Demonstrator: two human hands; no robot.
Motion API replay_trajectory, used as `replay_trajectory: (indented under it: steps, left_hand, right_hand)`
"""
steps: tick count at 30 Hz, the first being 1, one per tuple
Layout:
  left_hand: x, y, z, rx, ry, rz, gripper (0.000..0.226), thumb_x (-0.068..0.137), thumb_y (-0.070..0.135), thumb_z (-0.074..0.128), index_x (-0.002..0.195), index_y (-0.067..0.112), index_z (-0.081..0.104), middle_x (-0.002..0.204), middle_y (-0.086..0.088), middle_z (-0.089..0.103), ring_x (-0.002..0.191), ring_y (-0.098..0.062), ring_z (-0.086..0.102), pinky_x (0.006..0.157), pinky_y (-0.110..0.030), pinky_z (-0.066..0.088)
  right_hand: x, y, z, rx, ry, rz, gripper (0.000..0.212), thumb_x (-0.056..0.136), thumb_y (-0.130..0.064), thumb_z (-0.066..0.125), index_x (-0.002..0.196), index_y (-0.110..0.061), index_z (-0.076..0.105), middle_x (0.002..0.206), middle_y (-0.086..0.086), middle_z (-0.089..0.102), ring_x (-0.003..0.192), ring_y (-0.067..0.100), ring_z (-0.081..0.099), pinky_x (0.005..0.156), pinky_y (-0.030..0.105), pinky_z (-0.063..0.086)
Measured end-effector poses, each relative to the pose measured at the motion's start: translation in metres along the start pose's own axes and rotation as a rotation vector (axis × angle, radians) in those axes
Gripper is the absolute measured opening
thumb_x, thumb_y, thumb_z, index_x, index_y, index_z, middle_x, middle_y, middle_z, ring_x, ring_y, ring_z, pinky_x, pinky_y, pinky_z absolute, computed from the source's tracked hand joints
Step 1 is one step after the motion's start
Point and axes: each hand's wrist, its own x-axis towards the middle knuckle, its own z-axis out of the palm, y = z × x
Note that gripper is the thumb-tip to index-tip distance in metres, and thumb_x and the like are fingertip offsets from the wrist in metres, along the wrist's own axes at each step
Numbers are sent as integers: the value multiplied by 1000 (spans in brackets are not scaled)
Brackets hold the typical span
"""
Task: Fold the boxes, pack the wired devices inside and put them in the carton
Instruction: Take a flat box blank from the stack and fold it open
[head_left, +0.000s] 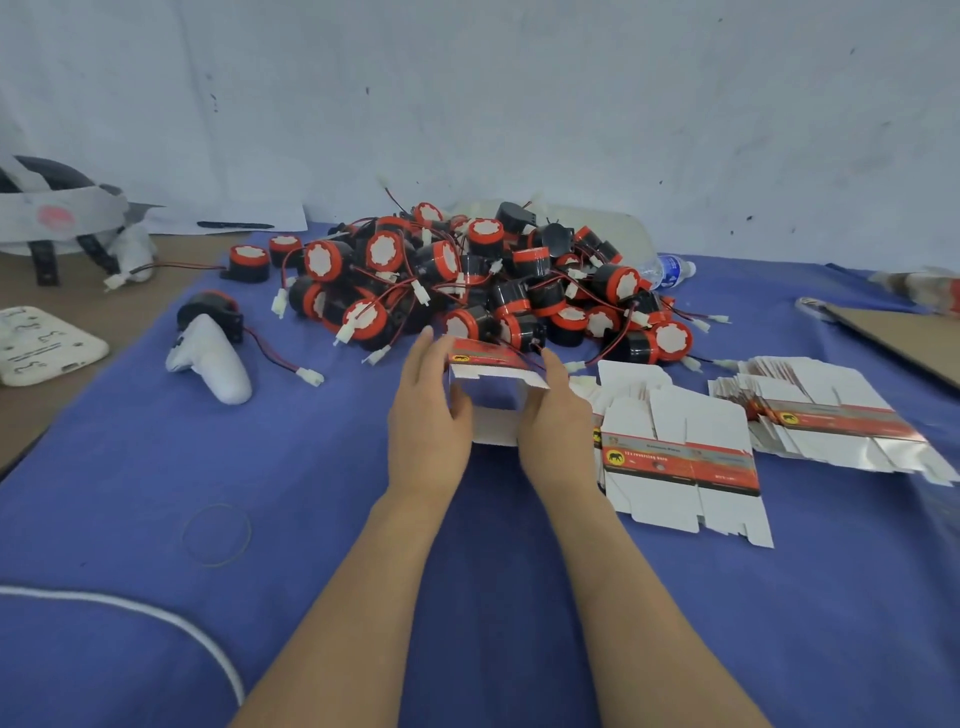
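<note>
- The left hand (428, 415) holds a half-opened box (493, 382) by its left wall, with the thumb inside the opening and the fingers stretched along the outside.
- The right hand (556, 415) lies against the right wall with its fingers close together. It seems to clasp the wall, but the thumb is hidden.
- The box is held just above the blue cloth (156, 467), at the near edge of the heap of wired devices (467, 280).
- Flat box blanks (680, 462) lie fanned out to the right.
- A white controller (208, 358) lies to the left and a water bottle (670, 270) behind the heap.
</note>
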Motion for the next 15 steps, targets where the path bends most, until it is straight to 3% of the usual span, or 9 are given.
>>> replay_trajectory:
  steps: [3,5,7,9,12,15]
  left_hand:
    - [-2,0,2,29,-113,46,56,88,-12,40,132,18,55,145,2,47,131,-13,44,103,-21,35]
    - [-2,2,2,-37,-150,14,54,88,-14,37,130,15,58,140,2,52,129,-12,45,107,-20,34]
    - [1,6,-3,-189,-178,-95,47,93,-7,38,125,18,60,137,7,52,124,-3,46,100,-11,35]
    - [3,13,-8,-398,-267,-176,38,96,7,40,121,29,59,135,11,52,119,3,47,94,-8,37]
    - [4,16,-5,-548,-400,-250,32,100,33,40,129,36,54,141,11,47,130,-4,41,110,-28,33]
    - [0,11,-3,-325,-405,-202,39,103,36,35,141,35,42,152,14,33,138,1,26,110,-20,25]
  right_hand:
    - [-3,-1,-2,131,38,-5,61,97,-6,43,151,-26,22,78,7,59,67,18,55,58,25,44]
    - [-3,2,-7,208,32,-27,57,97,-5,41,146,-32,34,80,1,57,64,8,49,52,11,38]
    - [-2,3,-11,204,-29,-63,49,97,-4,38,136,-33,49,100,1,61,73,6,50,57,11,38]
    - [-1,3,-14,198,-64,-76,45,98,-3,35,128,-28,58,118,-1,60,91,10,49,74,15,40]
    - [0,6,-15,252,-23,-32,47,96,1,35,124,-26,62,118,-2,60,97,14,50,86,31,49]
    - [4,12,-16,255,12,-16,46,95,1,38,123,-26,63,107,-6,54,93,11,46,70,8,40]
